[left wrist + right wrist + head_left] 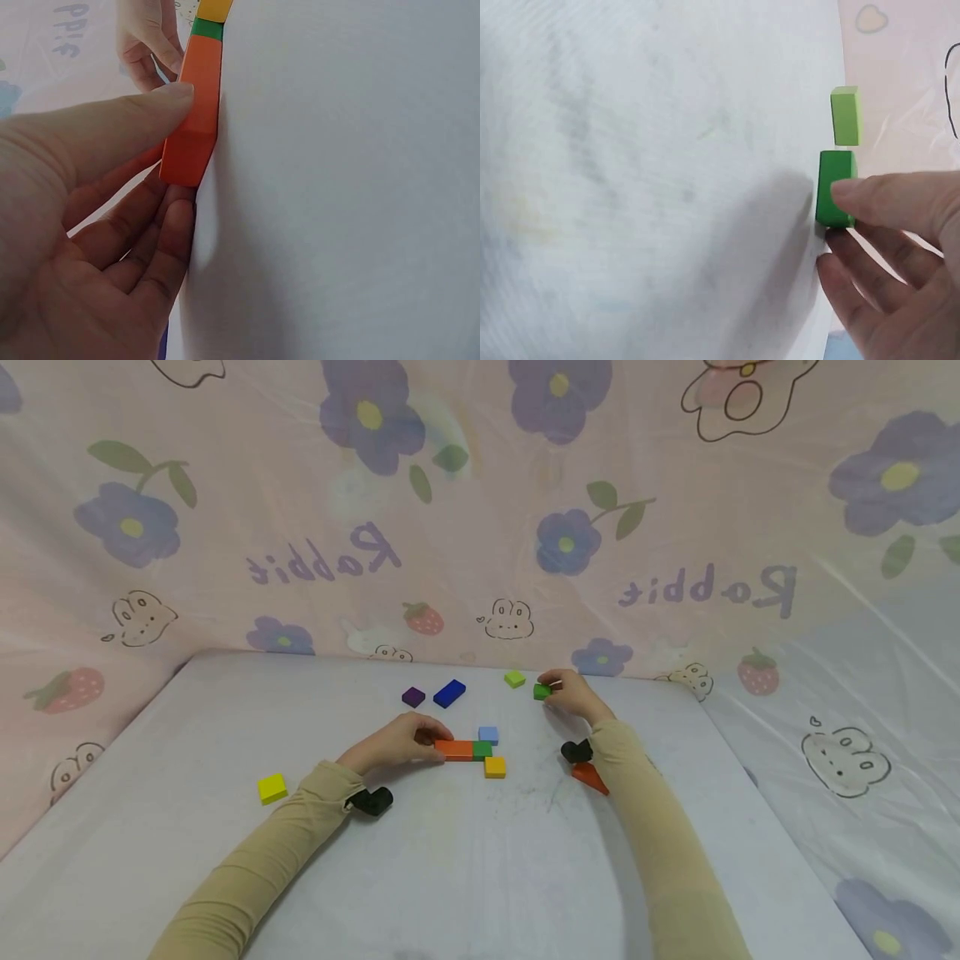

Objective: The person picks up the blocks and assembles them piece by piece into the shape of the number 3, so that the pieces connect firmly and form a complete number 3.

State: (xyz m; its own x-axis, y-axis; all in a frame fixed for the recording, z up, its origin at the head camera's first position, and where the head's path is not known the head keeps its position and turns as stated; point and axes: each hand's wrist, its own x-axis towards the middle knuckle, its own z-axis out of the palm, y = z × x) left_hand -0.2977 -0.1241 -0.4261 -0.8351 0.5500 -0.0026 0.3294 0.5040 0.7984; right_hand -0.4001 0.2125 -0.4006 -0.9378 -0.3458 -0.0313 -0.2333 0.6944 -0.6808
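In the head view my left hand (399, 742) holds the left end of an orange block (454, 750) lying flat on the white table. Its thumb lies on the block's near side in the left wrist view, fingers behind and at the end. A small green block (482, 750) sits against the orange block's right end. Light blue block (488, 735) and amber block (495, 767) stand close behind and in front of it. Farther back on the right, my right hand (573, 695) pinches another green block (834, 184) between thumb and fingers, beside a lime block (846, 116).
A purple block (413, 697) and a dark blue block (449, 693) lie at the back. Off to the left is a yellow block (272, 788). A red-orange block (590, 778) is partly covered by my right sleeve. Patterned cloth (465, 543) hangs behind the table.
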